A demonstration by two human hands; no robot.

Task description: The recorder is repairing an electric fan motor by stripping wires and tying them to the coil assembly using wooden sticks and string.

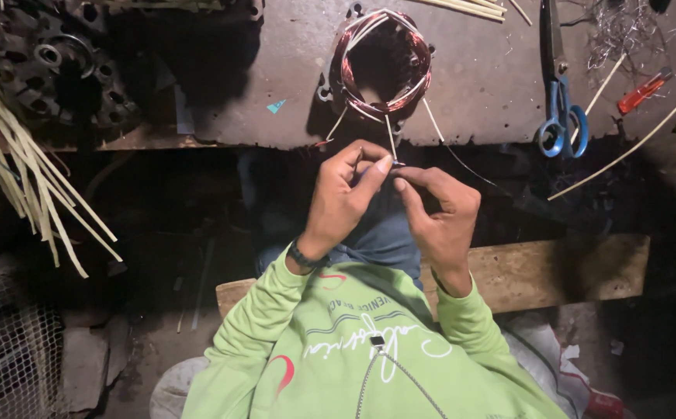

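Together, left hand (343, 200) and right hand (439, 213) pinched a thin lead wire (391, 143), fingertips nearly touching, copper motor winding (384, 66) just beyond them on the workbench (478, 85), blue-handled scissors (559, 109) farther right.

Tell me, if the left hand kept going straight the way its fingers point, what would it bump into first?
The left hand points toward the right hand. Its fingertips already pinch the thin wire end between them, so it would probably press into the right hand's fingertips first, though depth is hard to judge.
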